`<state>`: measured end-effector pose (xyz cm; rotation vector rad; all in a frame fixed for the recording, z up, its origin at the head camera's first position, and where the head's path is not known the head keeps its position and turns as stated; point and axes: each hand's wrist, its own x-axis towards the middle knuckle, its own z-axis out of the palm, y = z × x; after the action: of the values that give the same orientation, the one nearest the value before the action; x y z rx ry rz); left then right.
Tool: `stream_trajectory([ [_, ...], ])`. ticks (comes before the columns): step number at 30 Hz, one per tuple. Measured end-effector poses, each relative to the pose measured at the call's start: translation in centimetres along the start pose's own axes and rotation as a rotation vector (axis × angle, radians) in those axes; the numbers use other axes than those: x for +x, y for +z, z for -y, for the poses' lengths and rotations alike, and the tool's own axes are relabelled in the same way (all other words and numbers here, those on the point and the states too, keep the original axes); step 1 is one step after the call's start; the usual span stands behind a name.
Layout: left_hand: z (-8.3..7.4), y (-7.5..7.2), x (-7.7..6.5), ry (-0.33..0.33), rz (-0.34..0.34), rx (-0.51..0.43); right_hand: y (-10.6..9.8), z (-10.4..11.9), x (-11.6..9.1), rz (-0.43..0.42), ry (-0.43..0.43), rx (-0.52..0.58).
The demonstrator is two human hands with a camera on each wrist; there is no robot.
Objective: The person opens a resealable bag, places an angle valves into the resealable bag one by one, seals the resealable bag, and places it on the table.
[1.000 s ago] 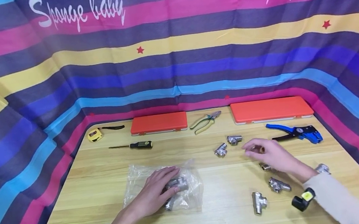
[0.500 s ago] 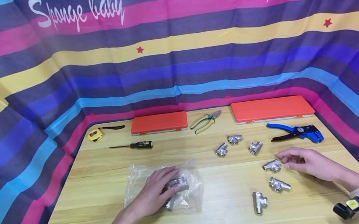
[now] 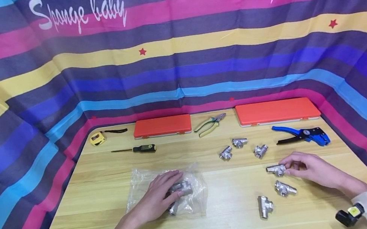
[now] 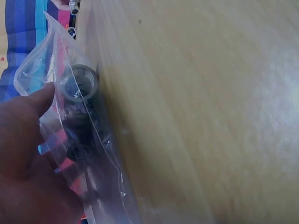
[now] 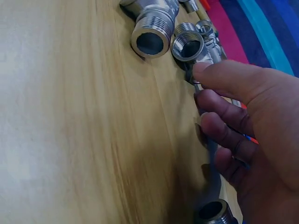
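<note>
In the head view my left hand [image 3: 161, 196] lies over a clear plastic bag [image 3: 194, 170], its fingers extended. Inside the bag, metal pipe fittings [image 3: 183, 187] show partly beneath that hand; the left wrist view shows a fitting's round opening [image 4: 79, 83] through the plastic beside the thumb. At the right, thumb and fingers of my right hand [image 3: 312, 168] pinch the end of a silver tee fitting [image 3: 275, 170]. Close by are a second tee [image 3: 285, 188] and a third [image 3: 265, 207]. Another fitting [image 5: 215, 212] shows under the right hand in the right wrist view.
Further back lie three tees, one of them a lone tee [image 3: 260, 151]. Behind are blue wire strippers [image 3: 303, 135], pliers [image 3: 211, 124], a screwdriver [image 3: 143, 148], a tape measure [image 3: 97, 138] and two red cases, the larger red case [image 3: 277, 111] at right. A striped cloth [image 3: 178, 69] surrounds the table.
My right hand has released a tee beside the back two and drawn back to the right. It then took hold of another tee, which has shifted slightly. My left hand stays put.
</note>
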<state>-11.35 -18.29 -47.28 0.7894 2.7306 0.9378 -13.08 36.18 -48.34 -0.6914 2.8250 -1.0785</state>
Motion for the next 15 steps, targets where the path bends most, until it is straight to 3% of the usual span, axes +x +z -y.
stream_trajectory([
  [8, -0.1, -0.1, 0.0, -0.004, 0.004, -0.002, 0.7, 1.1, 0.8, -0.048, 0.004, -0.044],
  [15, 0.0, -0.1, 0.0, 0.005, 0.001, 0.008, 1.8, 4.4, 3.2, 0.012, 0.042, 0.022],
])
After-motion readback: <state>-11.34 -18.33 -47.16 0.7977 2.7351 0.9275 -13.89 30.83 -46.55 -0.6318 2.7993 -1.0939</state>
